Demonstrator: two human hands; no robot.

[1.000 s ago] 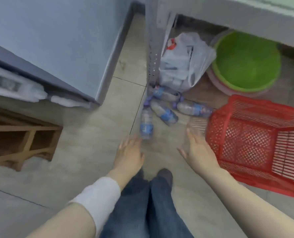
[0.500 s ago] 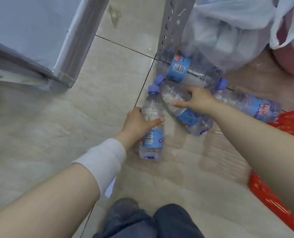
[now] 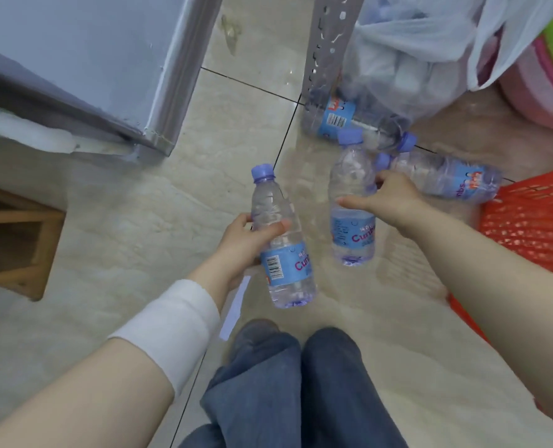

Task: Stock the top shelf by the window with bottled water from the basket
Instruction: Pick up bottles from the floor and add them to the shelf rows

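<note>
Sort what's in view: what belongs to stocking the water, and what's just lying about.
Job: red basket; left hand gripping one bottle; right hand gripping another bottle; third bottle by the metal post; fourth bottle by the basket.
Lying about: plastic bag; wooden stool; pink basin; paper slip.

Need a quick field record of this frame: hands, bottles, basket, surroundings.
left hand: grips bottle A round its middle, tilted, cap pointing away
right hand: grips bottle B round its upper body, near upright
on floor: bottle C lying at the foot of the shelf post; bottle D lying beside the basket
basket: red mesh, at the right edge, only partly in view
plastic bag: translucent, behind bottle C
top shelf: not in view
</note>
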